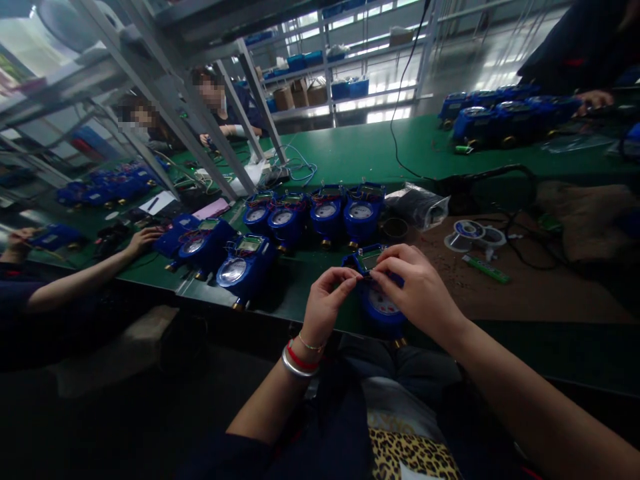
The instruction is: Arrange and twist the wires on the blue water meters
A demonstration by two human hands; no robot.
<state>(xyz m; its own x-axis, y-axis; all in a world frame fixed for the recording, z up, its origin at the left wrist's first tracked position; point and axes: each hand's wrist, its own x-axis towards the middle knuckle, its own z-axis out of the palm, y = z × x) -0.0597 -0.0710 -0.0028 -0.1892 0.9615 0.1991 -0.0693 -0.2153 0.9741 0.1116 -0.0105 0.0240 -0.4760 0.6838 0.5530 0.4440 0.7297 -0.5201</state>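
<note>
Where the green surface [350, 153] meets the person's lap, a blue water meter [383, 307] stands at the near edge, and both hands work on its top part. The left hand [327, 300] has its fingers [345, 279] pinched together on a small part at the upper left of the meter. The right hand [417, 290] covers the top from the right, its fingers closed on the same small part, so the two hands almost touch. What exactly is pinched is too small to tell.

Behind this meter, a row of four blue meters [313, 213] stands side by side, and two more meters [225, 257] lie to the left, nearer the edge. A clear plastic bag [417, 203] lies just right of the row. Farther right, on a brown mat [525, 287], there are a solder spool [470, 233] and a small green stick [485, 269].

At the left, another person's hand [145, 239] rests on the surface near a meter. More meters [500, 113] stand far back on the right.
</note>
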